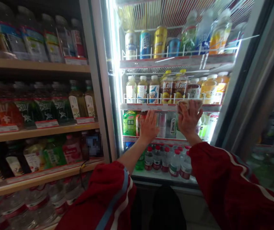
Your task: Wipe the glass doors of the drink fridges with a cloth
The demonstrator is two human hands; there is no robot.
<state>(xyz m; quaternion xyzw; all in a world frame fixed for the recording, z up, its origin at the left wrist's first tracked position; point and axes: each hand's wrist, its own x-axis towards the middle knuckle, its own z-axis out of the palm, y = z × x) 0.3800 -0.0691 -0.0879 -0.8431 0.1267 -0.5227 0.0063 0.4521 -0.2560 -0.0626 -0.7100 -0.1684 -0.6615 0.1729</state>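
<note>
Both my arms, in red sleeves, reach into an open drinks cooler. My left hand [148,127] rests with fingers spread against bottles on the third shelf, beside a green bottle [129,123] and a red-labelled one. My right hand [189,118] is wrapped round a clear bottle [189,104] with a pale label, held at the level of the shelf rail [146,106]. A clear bottle marked WAVE [172,125] stands between my hands.
Cans and bottles fill the upper cooler shelves [175,60]. Small red-capped water bottles [165,159] stand on the lower shelf. The cooler door [254,86] stands open at right. Wooden shelves [41,131] of bottled drinks run along the left.
</note>
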